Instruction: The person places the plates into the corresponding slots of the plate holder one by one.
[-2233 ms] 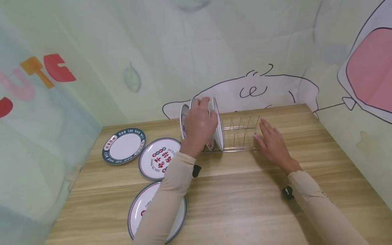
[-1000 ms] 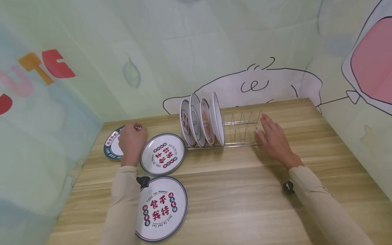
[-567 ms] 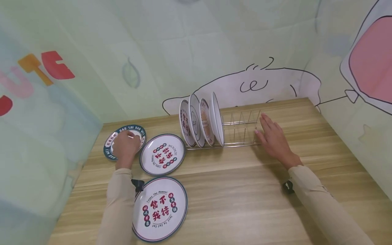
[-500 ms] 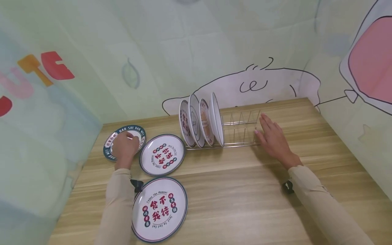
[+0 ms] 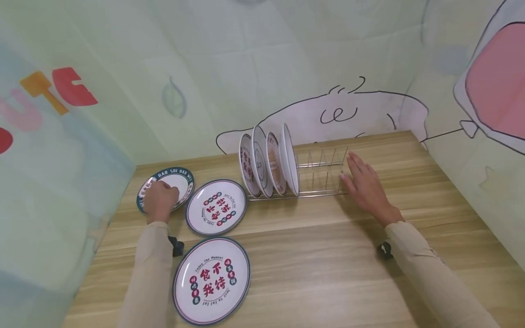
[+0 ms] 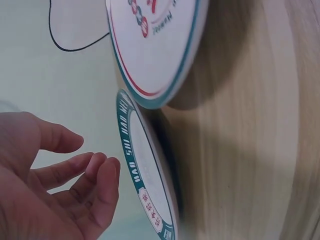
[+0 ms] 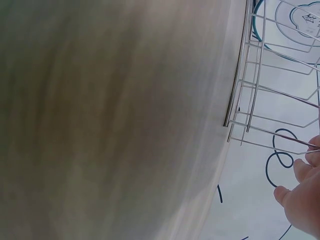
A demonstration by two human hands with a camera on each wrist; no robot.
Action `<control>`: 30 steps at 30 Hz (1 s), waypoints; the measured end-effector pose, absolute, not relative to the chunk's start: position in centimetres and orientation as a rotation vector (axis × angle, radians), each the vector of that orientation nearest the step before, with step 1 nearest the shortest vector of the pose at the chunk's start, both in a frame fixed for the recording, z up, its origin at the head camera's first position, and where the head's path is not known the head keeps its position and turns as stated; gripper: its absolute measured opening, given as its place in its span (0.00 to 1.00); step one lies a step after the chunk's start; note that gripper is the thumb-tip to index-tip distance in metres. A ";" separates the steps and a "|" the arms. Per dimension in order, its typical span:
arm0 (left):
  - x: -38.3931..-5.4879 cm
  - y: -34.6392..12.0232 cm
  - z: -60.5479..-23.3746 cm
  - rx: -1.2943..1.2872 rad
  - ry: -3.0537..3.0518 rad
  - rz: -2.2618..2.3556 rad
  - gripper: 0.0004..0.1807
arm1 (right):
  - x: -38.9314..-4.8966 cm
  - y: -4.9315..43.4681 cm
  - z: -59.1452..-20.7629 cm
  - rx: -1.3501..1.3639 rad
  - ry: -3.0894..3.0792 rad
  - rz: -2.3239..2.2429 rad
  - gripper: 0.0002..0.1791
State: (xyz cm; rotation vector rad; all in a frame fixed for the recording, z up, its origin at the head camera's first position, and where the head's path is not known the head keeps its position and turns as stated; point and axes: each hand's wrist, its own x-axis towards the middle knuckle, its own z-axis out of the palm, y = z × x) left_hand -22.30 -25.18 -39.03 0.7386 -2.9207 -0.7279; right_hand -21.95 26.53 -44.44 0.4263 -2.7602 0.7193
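Observation:
My left hand (image 5: 161,200) hovers over a small plate (image 5: 183,183) with a dark green, lettered rim, at the table's back left. In the left wrist view, the thumb and fingers (image 6: 107,185) are loosely bent, and a gap separates them from that plate (image 6: 148,167). Nothing is held there. With straight fingers, my right hand (image 5: 367,189) touches the right end of a wire plate rack (image 5: 324,194). The right wrist view has only part of this hand (image 7: 305,200) beside the rack's wires. Several plates (image 5: 290,159) stand on edge in the rack's left half.
Two white plates with red characters lie flat on the wooden table (image 5: 320,273): a smaller one (image 5: 205,218) just right of the green-rimmed plate, and a larger one (image 5: 229,291) nearer the front. A printed cloth wall (image 5: 197,68) rises behind the table.
My left hand has left the plates standing in the rack and moved left to above the green-rimmed plate, drifting slightly further left lately. The right hand stays at the rack's end.

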 end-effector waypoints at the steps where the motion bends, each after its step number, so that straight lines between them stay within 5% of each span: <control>1: -22.3 -25.4 -39.2 0.748 -2.930 -0.713 0.22 | -21.9 26.5 -44.4 0.427 -2.763 0.717 0.35; 19: -22.1 -28.4 -41.6 0.803 -3.047 -0.565 0.19 | -22.0 26.6 -44.1 0.419 -2.779 0.700 0.35; 30: -21.7 -29.4 -42.6 0.880 -3.056 -0.441 0.39 | -21.9 26.5 -44.4 0.413 -2.790 0.707 0.35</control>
